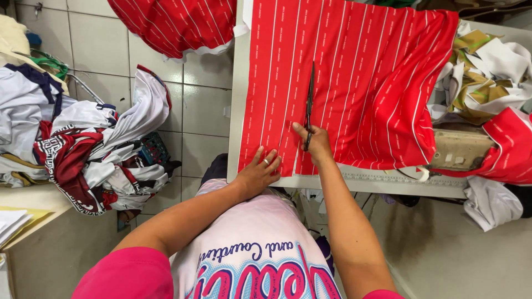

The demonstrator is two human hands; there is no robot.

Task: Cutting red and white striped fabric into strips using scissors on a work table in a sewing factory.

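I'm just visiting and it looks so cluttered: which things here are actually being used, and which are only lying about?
In use: red striped fabric, scissors, right hand, left hand, table.
Lying about: pile of white and maroon garments, scrap heap, second red striped cloth.

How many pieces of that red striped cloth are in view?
3: one on the table under the scissors, one hanging at top left, one at the right edge. More may be hidden.

Scissors (pixel 308 105) on red fabric (pixel 366 83) — hand-held
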